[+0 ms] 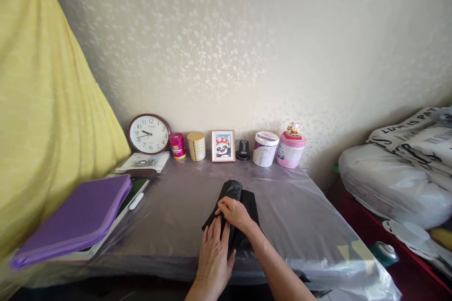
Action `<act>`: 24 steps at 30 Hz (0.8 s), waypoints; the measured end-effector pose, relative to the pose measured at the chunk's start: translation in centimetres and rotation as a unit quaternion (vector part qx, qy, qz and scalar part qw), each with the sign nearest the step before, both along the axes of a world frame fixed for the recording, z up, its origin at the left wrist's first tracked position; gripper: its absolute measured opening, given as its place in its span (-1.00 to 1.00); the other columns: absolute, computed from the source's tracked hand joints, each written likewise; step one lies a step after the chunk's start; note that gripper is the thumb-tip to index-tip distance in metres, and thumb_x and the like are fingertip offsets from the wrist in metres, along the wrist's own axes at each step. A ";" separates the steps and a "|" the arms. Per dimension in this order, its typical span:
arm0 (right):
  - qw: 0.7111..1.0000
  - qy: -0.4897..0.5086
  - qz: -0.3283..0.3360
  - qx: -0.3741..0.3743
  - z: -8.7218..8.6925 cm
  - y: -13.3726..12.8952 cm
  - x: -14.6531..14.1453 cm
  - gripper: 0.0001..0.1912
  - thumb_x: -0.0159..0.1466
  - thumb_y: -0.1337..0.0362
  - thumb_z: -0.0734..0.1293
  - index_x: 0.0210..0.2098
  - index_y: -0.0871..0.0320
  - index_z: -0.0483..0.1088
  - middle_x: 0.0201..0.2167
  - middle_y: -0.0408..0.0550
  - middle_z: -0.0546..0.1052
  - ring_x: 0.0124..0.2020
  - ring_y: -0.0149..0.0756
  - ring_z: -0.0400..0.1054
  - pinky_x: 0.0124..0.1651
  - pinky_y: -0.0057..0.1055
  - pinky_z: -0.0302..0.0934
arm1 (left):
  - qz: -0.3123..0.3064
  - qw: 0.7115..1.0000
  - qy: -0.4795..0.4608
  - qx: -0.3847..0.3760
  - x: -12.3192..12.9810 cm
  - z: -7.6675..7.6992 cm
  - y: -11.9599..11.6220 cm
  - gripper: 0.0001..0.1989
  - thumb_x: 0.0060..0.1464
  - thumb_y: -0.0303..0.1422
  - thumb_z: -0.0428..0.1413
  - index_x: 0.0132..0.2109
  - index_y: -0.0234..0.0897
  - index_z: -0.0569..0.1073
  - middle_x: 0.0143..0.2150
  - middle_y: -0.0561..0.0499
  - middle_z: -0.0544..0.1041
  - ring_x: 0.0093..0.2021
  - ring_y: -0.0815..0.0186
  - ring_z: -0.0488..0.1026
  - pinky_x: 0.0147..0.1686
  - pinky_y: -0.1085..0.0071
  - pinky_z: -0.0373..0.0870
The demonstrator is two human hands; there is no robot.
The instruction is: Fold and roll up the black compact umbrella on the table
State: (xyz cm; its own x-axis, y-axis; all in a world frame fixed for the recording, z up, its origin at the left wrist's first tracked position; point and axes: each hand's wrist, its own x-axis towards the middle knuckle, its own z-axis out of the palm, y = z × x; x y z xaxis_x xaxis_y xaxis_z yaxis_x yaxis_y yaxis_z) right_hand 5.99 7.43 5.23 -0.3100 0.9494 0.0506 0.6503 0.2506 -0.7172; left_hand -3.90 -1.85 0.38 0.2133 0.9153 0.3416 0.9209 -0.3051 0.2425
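A piece of black, slightly shiny thin material (251, 203), which looks folded or rolled along its middle, lies near the front edge of the table. I cannot tell whether it is cloth or a plastic bag. My left hand (213, 249) rests on its near left part, fingers stretched out and pressing down. Over its middle, my right hand (235, 213) has curled fingers gripping the material, close to the left fingertips. Part of the black material is hidden under both hands.
A plastic-covered table (169, 221) carries a purple folder (77, 211) at left. Along the wall stand a clock (149, 134), several tins, a panda picture frame (223, 146) and a pink-lidded tub (291, 150). Stuffed plastic bags (391, 181) lie to the right, beside a spray can (384, 253).
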 end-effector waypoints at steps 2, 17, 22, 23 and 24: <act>1.000 0.019 0.013 0.001 -0.1 -0.2 0.1 -0.78 0.25 0.32 0.13 -0.33 0.10 0.40 -0.41 -0.21 0.59 -0.38 -0.42 0.44 -0.32 -0.54 0.18 | 0.012 1.000 -0.002 -0.026 0.1 -0.6 0.1 -0.36 -0.06 -0.46 -0.05 0.22 -0.26 0.08 0.27 -0.17 0.07 0.22 0.06 0.11 0.13 0.10 0.14; 0.963 0.002 0.109 0.247 -3.3 0.3 2.2 -0.71 0.33 0.27 0.11 -0.15 0.07 0.44 -0.11 -0.08 0.52 0.08 -0.30 0.23 0.21 -0.17 -0.07 | 0.038 0.989 -0.022 -0.141 0.4 -1.1 0.2 -0.27 -0.09 -0.68 -0.23 0.29 -0.42 -0.12 0.32 -0.29 -0.07 0.28 0.11 -0.02 0.16 0.19 0.10; 0.965 -0.037 0.099 0.240 -3.5 3.0 2.0 -0.70 0.34 0.24 0.10 -0.17 0.07 0.45 -0.12 -0.11 0.53 0.09 -0.30 0.21 0.22 -0.17 -0.17 | 0.053 0.981 -0.003 -0.189 0.6 -0.1 0.1 -0.23 -0.10 -0.69 -0.19 0.29 -0.38 -0.18 0.31 -0.33 -0.07 0.28 0.08 -0.02 0.15 0.21 0.09; 0.965 -0.044 0.096 0.239 -3.5 3.5 2.0 -0.69 0.34 0.24 0.09 -0.18 0.06 0.46 -0.13 -0.11 0.53 0.09 -0.30 0.21 0.22 -0.16 -0.18 | 0.056 0.979 -0.003 -0.195 0.6 0.0 0.1 -0.22 -0.10 -0.69 -0.18 0.29 -0.38 -0.20 0.30 -0.33 -0.04 0.27 0.08 0.00 0.15 0.21 0.09; 0.965 -0.051 0.095 0.238 -3.5 4.0 2.0 -0.68 0.34 0.25 0.09 -0.18 0.06 0.46 -0.13 -0.11 0.53 0.09 -0.30 0.21 0.22 -0.16 -0.20 | 0.058 0.978 -0.005 -0.201 0.6 0.1 0.1 -0.22 -0.10 -0.69 -0.18 0.29 -0.38 -0.21 0.29 -0.33 -0.01 0.27 0.09 0.01 0.15 0.22 0.09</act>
State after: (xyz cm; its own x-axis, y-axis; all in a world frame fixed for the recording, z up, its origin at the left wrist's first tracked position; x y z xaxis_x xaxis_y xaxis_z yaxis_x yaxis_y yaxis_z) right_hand 7.95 11.46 1.69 -0.5024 0.7516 0.4275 0.6218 0.6576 -0.4254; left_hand -3.26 -1.72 0.45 0.0989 0.9939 -0.0492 0.9409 -0.0773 0.3298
